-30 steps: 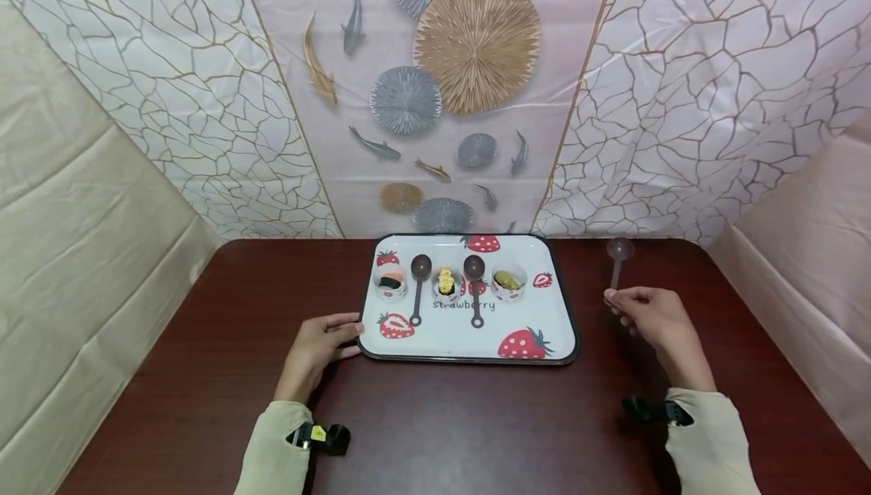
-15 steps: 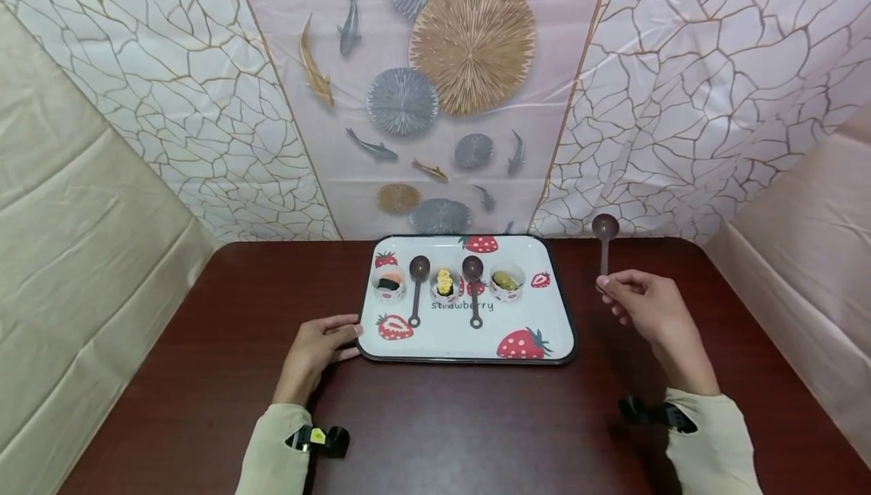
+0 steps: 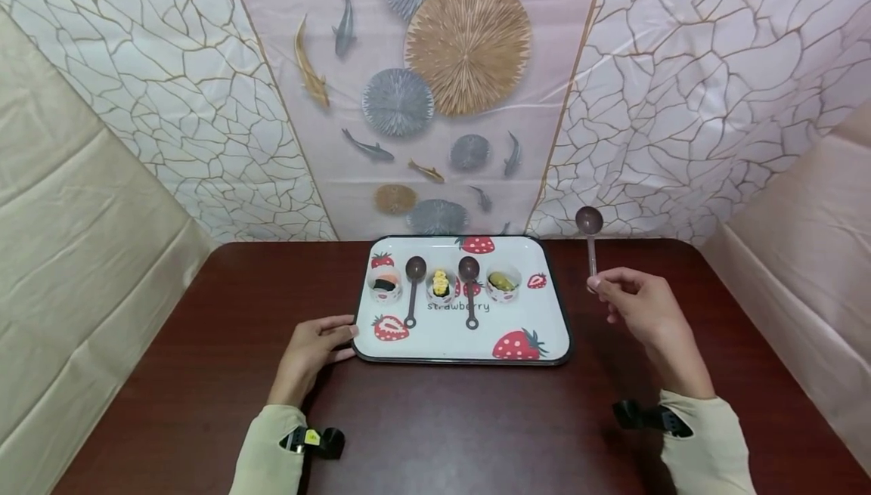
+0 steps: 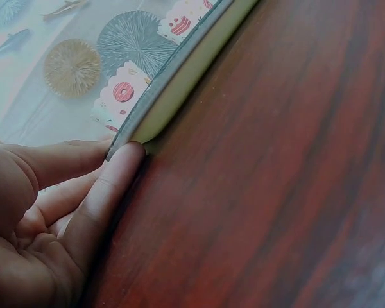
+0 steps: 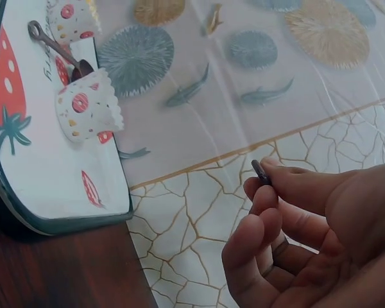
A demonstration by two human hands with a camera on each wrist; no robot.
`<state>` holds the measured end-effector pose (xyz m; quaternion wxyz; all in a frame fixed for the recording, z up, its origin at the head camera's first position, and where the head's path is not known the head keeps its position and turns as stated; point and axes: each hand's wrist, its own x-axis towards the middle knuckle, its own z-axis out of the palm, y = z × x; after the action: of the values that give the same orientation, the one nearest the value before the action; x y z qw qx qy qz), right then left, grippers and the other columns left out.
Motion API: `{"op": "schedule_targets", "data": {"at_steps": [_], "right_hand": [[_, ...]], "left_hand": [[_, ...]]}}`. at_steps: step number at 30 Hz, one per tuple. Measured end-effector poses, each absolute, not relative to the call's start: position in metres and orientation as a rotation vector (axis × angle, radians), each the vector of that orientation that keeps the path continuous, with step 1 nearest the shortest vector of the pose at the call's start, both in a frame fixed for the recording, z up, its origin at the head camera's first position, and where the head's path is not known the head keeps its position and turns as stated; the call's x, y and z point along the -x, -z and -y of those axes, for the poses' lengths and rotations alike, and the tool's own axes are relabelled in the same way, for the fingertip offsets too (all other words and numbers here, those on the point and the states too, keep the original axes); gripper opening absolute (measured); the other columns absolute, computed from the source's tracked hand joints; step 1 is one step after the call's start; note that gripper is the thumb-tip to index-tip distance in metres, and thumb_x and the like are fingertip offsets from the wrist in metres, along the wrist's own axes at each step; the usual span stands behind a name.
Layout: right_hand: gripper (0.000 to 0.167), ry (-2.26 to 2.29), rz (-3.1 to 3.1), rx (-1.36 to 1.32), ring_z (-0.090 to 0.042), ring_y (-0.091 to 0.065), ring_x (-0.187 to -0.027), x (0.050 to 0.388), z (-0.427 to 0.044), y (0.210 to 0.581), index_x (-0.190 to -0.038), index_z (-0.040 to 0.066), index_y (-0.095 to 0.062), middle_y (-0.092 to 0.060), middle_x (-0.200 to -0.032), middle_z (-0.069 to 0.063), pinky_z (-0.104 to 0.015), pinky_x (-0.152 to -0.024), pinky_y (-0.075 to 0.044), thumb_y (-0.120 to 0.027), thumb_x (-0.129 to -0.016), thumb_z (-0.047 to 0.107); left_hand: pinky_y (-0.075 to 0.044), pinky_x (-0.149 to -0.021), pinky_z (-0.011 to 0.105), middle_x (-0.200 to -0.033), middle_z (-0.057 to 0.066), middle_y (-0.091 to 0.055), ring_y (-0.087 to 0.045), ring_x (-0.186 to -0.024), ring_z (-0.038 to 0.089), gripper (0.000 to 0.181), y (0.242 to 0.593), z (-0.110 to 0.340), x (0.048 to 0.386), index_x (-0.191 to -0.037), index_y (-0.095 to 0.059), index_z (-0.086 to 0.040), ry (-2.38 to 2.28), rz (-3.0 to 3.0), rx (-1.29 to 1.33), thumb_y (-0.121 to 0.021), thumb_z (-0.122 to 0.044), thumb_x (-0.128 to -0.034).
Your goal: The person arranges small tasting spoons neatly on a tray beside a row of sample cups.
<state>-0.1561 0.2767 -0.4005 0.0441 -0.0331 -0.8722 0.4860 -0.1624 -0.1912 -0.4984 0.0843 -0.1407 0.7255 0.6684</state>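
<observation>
My right hand [image 3: 643, 306] pinches the end of a brown measuring spoon's [image 3: 589, 221] handle between thumb and fingertips. The spoon is raised to the right of the tray, bowl up. In the right wrist view only the handle end [image 5: 261, 172] shows. My left hand [image 3: 314, 348] holds the left rim of a white strawberry-print tray [image 3: 435, 344], thumb and fingers at its edge [image 4: 144, 112]. On the tray lie two similar brown spoons, one on the left [image 3: 412, 291] and one nearer the middle [image 3: 470, 291], between three paper cups.
The left cup [image 3: 385, 291] holds a sushi-like piece, the middle cup [image 3: 441, 295] a yellow-topped one, the right cup [image 3: 503, 291] something green. Dark wooden table [image 3: 435, 427] surrounds the tray. A patterned cloth [image 3: 469, 49] hangs behind it.
My right hand has lifted the spoon and carried it left toward the tray; its bowl now stands higher. My left hand stays at the tray's rim. The view has shifted slightly.
</observation>
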Motion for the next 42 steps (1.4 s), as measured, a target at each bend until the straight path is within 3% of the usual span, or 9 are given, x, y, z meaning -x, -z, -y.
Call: {"op": "schedule_targets", "data": {"at_steps": [17, 24, 33, 42], "right_hand": [[0.029, -1.516, 2.735, 0.037, -0.016, -0.057, -0.067, 0.161, -0.26, 0.414, -0.125, -0.01, -0.067, -0.068, -0.086, -0.004, -0.026, -0.059, -0.057, -0.066, -0.106, 0.012], [0.028, -1.513, 2.782, 0.064, -0.019, -0.057, -0.071, 0.164, -0.256, 0.421, -0.127, -0.01, -0.067, -0.073, -0.099, -0.017, -0.026, -0.059, -0.055, -0.064, -0.107, 0.01], [0.027, -1.513, 2.752, 0.056, -0.017, -0.056, -0.068, 0.171, -0.251, 0.433, -0.121, -0.011, -0.069, -0.068, -0.083, -0.01, -0.025, -0.055, -0.055, -0.067, -0.105, 0.011], [0.025, -1.336, 2.859, 0.097, -0.022, -0.058, -0.074, 0.173, -0.246, 0.442, -0.117, -0.003, -0.075, -0.068, -0.086, -0.013, -0.028, -0.054, -0.052, -0.067, -0.105, 0.016]], "left_hand": [[-0.067, -0.079, 0.029, -0.131, 0.025, -0.068, -0.074, -0.094, 0.013, 0.04, 0.498, 0.192, 0.162, -0.137, -0.065, 0.007, -2.01, -2.151, 0.431, -0.074, -0.006, -0.0999], [-0.067, -0.079, 0.029, -0.127, 0.023, -0.07, -0.073, -0.095, 0.013, 0.04, 0.499, 0.192, 0.163, -0.137, -0.066, 0.007, -2.015, -2.147, 0.428, -0.073, -0.006, -0.1], [-0.067, -0.08, 0.029, -0.134, 0.025, -0.067, -0.074, -0.097, 0.014, 0.042, 0.497, 0.195, 0.162, -0.14, -0.064, 0.005, -1.99, -2.15, 0.41, -0.073, -0.008, -0.1011], [-0.067, -0.082, 0.029, -0.135, 0.026, -0.067, -0.074, -0.1, 0.014, 0.042, 0.497, 0.194, 0.161, -0.14, -0.064, 0.005, -1.994, -2.147, 0.396, -0.072, -0.008, -0.1015]]}}
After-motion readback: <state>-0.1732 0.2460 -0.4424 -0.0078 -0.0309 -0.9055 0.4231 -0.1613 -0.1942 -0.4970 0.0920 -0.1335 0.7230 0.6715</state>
